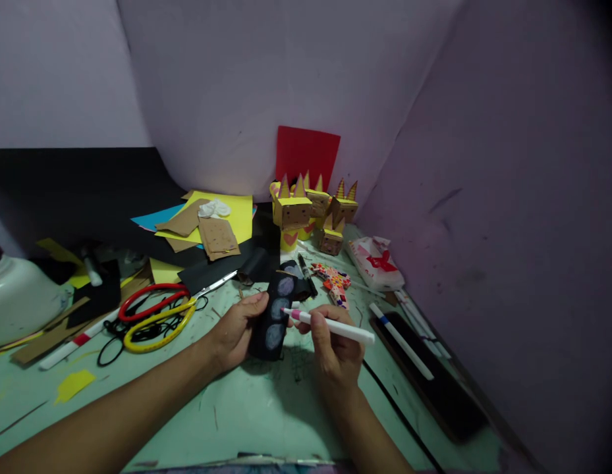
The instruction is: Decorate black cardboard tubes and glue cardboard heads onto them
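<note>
My left hand (239, 332) is closed round the side of a dark tube (266, 337) that looks like black paper, its thumb on the near face. Three pale round patches run down that face. In my right hand (338, 349) is a white marker pen (342, 328) with a pink collar, gripped like a pencil. Its tip meets or nearly meets the middle patch; contact is too fine to tell. Behind the tube lie a black pen (307, 274) and more dark rolled paper (253, 265). The far side of the tube and some left fingers are hidden.
Scissors (160, 319) with red and yellow handles lie left, over black cords. Yellow-and-cardboard horned figures (293, 214) stand at the back before a red sheet (308, 155). A phone-like black slab (434, 388) bearing a marker (404, 345) and a tissue pack (376, 263) lie right.
</note>
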A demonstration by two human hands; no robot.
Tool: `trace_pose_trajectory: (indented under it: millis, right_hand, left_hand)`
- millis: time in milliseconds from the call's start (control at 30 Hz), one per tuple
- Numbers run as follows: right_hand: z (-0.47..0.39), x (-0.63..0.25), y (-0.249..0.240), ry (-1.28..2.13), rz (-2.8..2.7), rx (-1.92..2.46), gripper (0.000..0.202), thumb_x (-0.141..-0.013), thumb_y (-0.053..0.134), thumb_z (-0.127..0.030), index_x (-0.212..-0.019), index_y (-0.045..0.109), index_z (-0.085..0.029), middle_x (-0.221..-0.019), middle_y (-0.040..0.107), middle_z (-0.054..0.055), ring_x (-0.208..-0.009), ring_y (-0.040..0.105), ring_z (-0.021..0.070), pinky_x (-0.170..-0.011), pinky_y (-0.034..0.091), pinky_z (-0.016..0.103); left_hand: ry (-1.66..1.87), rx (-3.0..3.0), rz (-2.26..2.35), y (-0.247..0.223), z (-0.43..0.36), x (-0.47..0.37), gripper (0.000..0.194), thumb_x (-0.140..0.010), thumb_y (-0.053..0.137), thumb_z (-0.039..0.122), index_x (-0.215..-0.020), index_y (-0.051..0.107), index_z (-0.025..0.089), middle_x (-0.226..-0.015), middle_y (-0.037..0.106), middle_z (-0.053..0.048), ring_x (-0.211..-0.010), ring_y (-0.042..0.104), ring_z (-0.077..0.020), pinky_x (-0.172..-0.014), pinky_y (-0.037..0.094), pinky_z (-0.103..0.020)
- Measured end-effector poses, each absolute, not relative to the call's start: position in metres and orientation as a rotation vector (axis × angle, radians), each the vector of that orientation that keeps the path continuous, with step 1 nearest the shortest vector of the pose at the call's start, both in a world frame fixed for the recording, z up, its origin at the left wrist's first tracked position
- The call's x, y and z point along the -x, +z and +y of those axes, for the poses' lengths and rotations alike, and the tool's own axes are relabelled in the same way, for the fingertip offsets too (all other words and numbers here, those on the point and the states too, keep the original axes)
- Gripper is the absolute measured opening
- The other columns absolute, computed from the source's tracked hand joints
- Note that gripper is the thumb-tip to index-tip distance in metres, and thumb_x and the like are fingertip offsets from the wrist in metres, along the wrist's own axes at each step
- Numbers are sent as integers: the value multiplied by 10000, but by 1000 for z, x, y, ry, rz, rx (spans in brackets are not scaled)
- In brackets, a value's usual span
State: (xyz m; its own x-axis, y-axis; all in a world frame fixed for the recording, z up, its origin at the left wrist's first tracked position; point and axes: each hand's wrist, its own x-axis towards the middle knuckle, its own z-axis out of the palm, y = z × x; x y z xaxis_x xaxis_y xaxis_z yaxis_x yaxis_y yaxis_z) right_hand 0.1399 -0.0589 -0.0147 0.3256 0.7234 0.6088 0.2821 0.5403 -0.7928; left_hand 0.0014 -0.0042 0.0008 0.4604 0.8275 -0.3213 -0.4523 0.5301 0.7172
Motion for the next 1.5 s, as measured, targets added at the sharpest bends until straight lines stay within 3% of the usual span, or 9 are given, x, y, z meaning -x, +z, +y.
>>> trace_pose_trajectory:
  millis: [233,400,600,800,1033,1267,1500]
  right_hand:
    - [-59,-140,-15,290,-1248,1031,132,-880,503,-223,-793,601,-204,-709,614,1,-648,609,146,-611,470,284]
    - [-59,-139,-15,371,-1252,1002,148,-882,505,-234,-772,594,-191,-666,603,-1,-594,600,139,-551,468,265]
    - [-59,-141,-14,274,-1232,1037,123,-878,513,-214,-792,601,-204,-684,603,-14,-619,599,127,-580,464,254]
    - [-59,-140,-17,397,-1276,981,121,-893,497,-243,-846,598,-195,-741,629,19,-687,639,158,-642,510,300]
    - [-62,-138,-14,409,-1234,1061,176,-873,521,-294,-751,583,-183,-611,583,-4,-529,558,125,-524,466,259]
    - [-60,-141,-14,282,-1247,1023,132,-872,521,-235,-786,615,-199,-685,619,1,-614,618,142,-569,481,265]
    - [-62,-138,-14,419,-1288,1013,125,-878,521,-265,-834,611,-191,-723,626,27,-653,620,154,-599,485,281]
  left_hand:
    - [850,-615,716,2,-6,-1,133,-837,520,198,-824,627,120,-698,689,-92,-613,648,-169,-553,509,-248]
    - [880,-587,700,2,-5,-2,116,-828,533,171,-846,638,126,-689,681,-57,-585,635,-145,-525,496,-224]
    - [840,-628,726,3,-5,-2,166,-858,488,212,-842,625,119,-700,695,-103,-609,651,-177,-538,510,-255]
    - [878,-599,680,3,-6,-2,119,-832,534,168,-801,638,119,-672,659,-43,-579,620,-129,-522,498,-211]
    - [914,-573,687,2,-6,-3,81,-802,573,150,-830,645,126,-663,651,-21,-555,606,-115,-501,488,-192]
    - [870,-607,677,-1,-5,-1,93,-806,582,198,-829,639,128,-729,692,-71,-647,663,-172,-578,531,-254]
    - [919,-589,689,3,-7,-3,59,-792,603,161,-797,650,126,-689,666,-31,-607,618,-119,-581,515,-207]
